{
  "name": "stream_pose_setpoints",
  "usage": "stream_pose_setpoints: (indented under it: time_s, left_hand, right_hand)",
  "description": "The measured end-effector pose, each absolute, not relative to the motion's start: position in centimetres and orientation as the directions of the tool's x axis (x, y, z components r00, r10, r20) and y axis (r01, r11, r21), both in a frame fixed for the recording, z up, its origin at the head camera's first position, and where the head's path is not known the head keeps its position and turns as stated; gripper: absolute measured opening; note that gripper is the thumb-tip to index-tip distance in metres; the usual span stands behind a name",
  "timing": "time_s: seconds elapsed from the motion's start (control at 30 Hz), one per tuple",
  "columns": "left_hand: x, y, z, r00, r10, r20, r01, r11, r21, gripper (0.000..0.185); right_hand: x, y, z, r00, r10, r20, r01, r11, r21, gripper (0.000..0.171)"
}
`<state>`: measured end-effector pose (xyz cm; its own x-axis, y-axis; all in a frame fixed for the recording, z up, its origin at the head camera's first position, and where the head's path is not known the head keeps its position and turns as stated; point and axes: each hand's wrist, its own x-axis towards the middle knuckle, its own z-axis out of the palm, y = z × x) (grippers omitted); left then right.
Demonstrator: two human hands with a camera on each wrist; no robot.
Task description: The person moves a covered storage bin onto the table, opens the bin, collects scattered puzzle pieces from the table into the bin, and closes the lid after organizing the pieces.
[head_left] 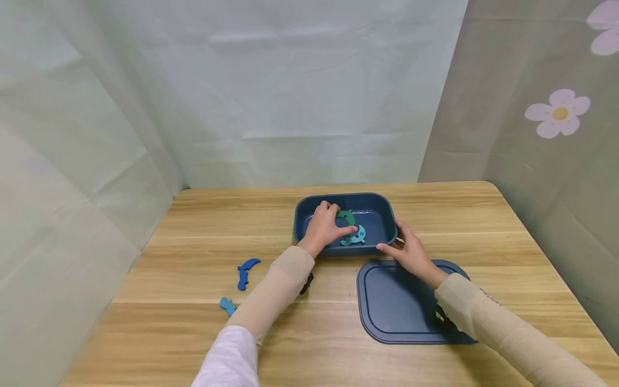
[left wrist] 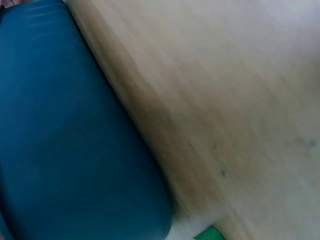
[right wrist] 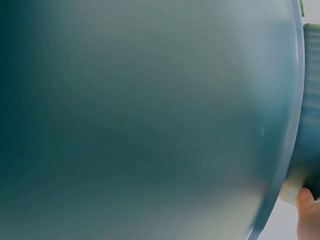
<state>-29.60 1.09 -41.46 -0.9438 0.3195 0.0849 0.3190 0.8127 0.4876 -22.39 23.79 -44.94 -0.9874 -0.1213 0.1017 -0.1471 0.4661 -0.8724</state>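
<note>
Blue box (head_left: 377, 215) holds a green piece (head_left: 346, 216) and, apparently, a teal one (head_left: 356, 236).

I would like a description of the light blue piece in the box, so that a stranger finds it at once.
On the wooden table stands an open dark blue box, with its lid lying flat in front. Inside the box, by the near wall beside the left hand, lies the light blue piece. Its neighbour there is a dark green piece, and the two pieces out on the table are darker blue.

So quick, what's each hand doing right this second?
Left hand: inside the blue box, fingers curled on the green piece.
Right hand: fingers straight, touching the box's near right corner, gripping nothing.
</note>
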Motion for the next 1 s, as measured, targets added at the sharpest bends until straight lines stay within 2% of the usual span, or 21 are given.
stream_pose_setpoints:
  time_s: [0.57,1.0]
  left_hand:
    - [-30.8,1.4,-43.2,-0.939,0.341,0.038,0.324,0.845,0.426,0.075]
    - [-31.3,2.0,-43.1,-0.94,0.341,0.011,0.316,0.859,0.403,0.073]
  right_hand:
    - [-22.3,23.5,-45.2,-0.987,-0.123,0.107,-0.152,0.449,-0.881,0.086]
    - [-22.5,23.6,-45.2,-0.987,-0.116,0.111,-0.152,0.45,-0.88,0.085]
